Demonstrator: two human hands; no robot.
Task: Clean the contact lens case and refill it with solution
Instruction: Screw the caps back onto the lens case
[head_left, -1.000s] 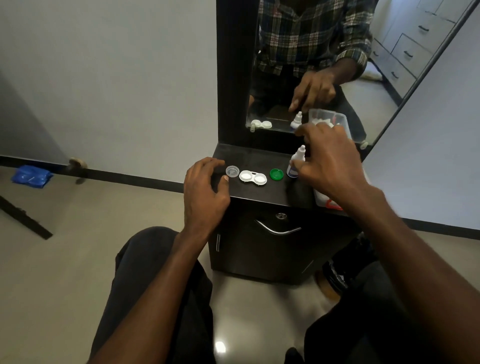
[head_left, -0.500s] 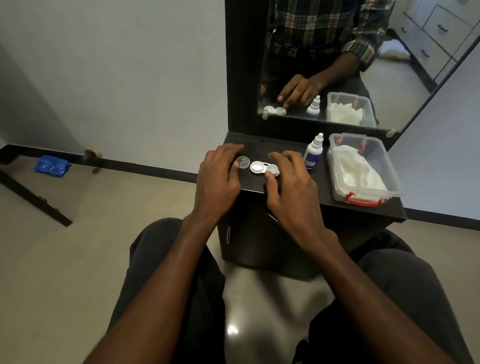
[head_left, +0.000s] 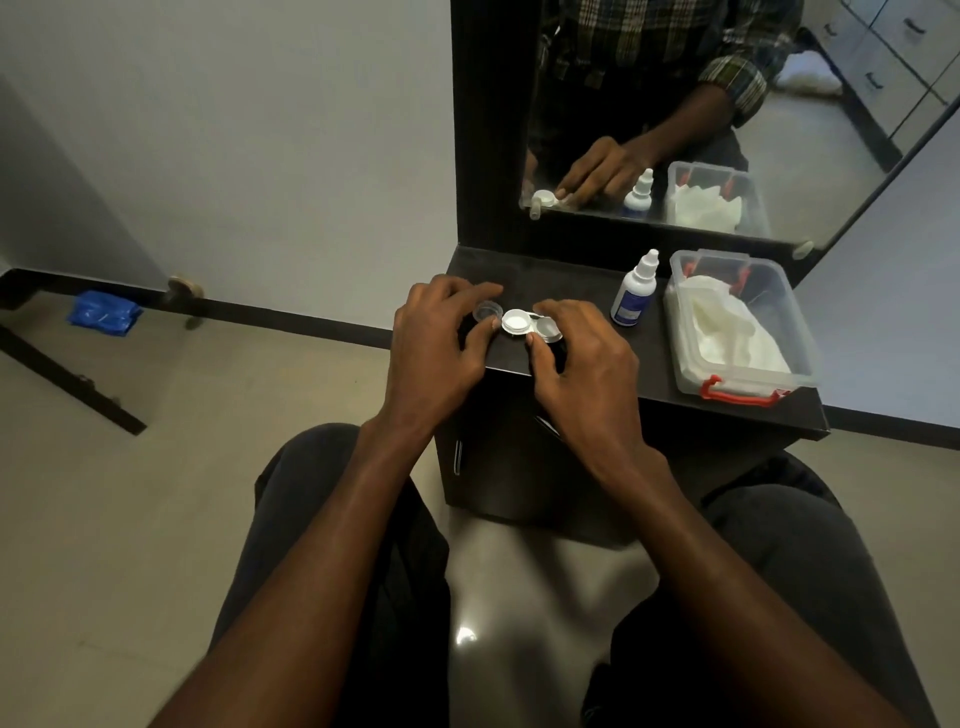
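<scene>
The white contact lens case (head_left: 524, 323) lies near the front edge of the dark cabinet top (head_left: 571, 275), both wells uncovered. My left hand (head_left: 434, 345) steadies it, thumb against the left well and fingers curled over a clear round cap (head_left: 487, 312) just left of the case. My right hand (head_left: 584, 364) pinches the right well between thumb and fingers. The white solution bottle (head_left: 635, 291) with a blue label stands upright to the right of the case, untouched. No green cap shows; my right hand hides that spot.
A clear plastic box (head_left: 802, 332) with red latches, holding white tissues, sits at the right end of the top. A mirror (head_left: 675, 104) rises behind. A blue cloth (head_left: 104, 312) lies on the floor at the left. My knees flank the cabinet.
My right hand left the solution bottle and came down left onto the case's right well. The green cap went out of sight under it. My left hand closed in on the case.
</scene>
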